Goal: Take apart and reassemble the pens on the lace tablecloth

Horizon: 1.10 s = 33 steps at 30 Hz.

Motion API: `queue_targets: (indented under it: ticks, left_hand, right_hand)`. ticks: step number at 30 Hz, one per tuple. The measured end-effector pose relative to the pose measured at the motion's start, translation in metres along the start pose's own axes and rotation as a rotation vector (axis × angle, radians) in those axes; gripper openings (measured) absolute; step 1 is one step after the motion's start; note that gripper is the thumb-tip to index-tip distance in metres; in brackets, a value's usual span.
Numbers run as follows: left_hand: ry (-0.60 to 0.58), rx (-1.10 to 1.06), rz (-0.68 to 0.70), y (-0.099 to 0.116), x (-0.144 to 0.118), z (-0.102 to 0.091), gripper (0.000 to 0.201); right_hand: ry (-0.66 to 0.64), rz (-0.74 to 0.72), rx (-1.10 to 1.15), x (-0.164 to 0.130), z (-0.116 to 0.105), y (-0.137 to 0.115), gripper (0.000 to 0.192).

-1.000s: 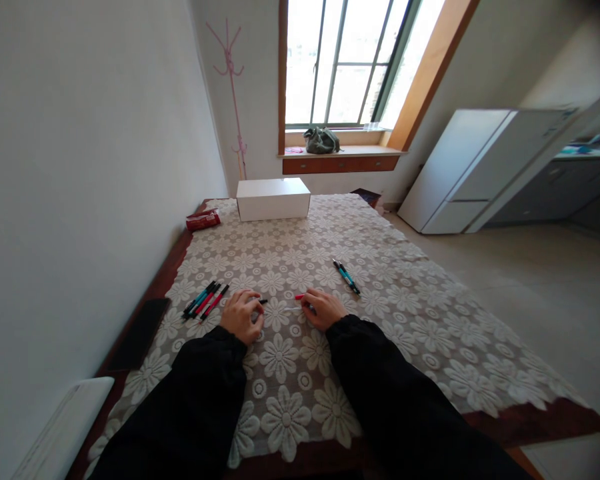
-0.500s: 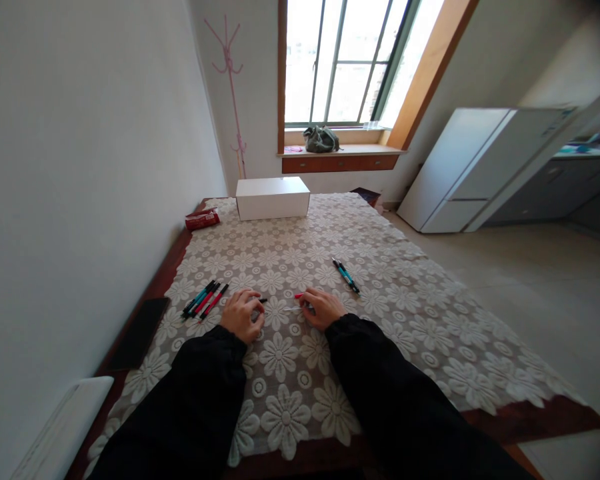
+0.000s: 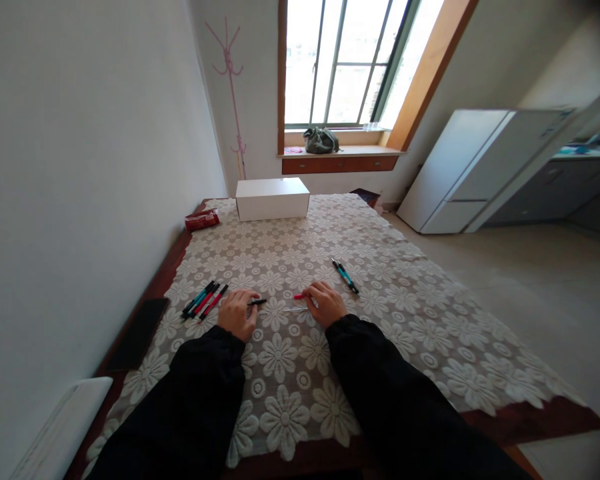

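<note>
My left hand (image 3: 237,315) is closed, thumb and fingers around a short black pen part (image 3: 258,302) whose tip points right. A short red pen part (image 3: 299,296) sticks out to the left from the fingertips of my right hand (image 3: 326,304), which is closed on it. Just below it, a thin clear stick (image 3: 295,309), like a pen refill, reaches to the right fingers; whether they grip it I cannot tell. Beside my left hand lie several red, black and teal pens (image 3: 204,300). Beyond my right hand lie teal-and-black pens (image 3: 345,276) side by side.
A floral lace cloth (image 3: 285,357) covers the table. At its far end stand a white box (image 3: 273,200) and a red packet (image 3: 202,220). A dark flat object (image 3: 138,333) and a white object (image 3: 63,427) lie along the left edge by the wall.
My left hand has shifted slightly left and its thumb has moved, so more of the black pen part shows. The right fingers have lifted and shifted slightly; the red part stays in them.
</note>
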<state>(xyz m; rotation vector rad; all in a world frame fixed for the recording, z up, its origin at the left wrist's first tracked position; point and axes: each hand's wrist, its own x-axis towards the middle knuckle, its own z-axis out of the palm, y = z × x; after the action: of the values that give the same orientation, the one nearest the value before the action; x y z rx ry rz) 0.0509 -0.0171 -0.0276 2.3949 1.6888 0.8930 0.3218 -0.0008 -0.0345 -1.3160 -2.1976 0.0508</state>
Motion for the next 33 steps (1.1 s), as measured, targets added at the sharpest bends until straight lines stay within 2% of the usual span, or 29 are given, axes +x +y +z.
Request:
queue_targets:
  ticks: [8, 15, 18, 22, 29, 33]
  left_hand:
    - [-0.077, 0.074, -0.104, 0.0037, -0.0013, -0.0006, 0.022]
    - [-0.025, 0.042, -0.074, -0.0018, 0.0005, 0.0006, 0.022]
    - [0.017, -0.011, -0.012, -0.0004, 0.0009, -0.0008, 0.019]
    - [-0.031, -0.05, 0.094, 0.0024, -0.0008, -0.0014, 0.014]
    - [-0.059, 0.01, 0.042, 0.0028, -0.0027, 0.0, 0.007]
    - [-0.06, 0.0, 0.062, 0.0014, -0.0021, 0.0005, 0.005]
  right_hand:
    - [0.053, 0.139, -0.059, -0.0024, 0.0063, 0.0071, 0.02]
    - [0.013, -0.02, 0.015, -0.0025, 0.0076, 0.0021, 0.015]
    - [0.002, -0.034, 0.036, -0.003, 0.009, 0.0019, 0.016]
    - [0.001, -0.039, 0.045, -0.0034, 0.01, 0.0037, 0.019]
    - [-0.051, -0.082, 0.049, -0.0041, 0.01, 0.0012, 0.016]
    - [-0.067, -0.098, 0.046, -0.0029, 0.0083, -0.0018, 0.01]
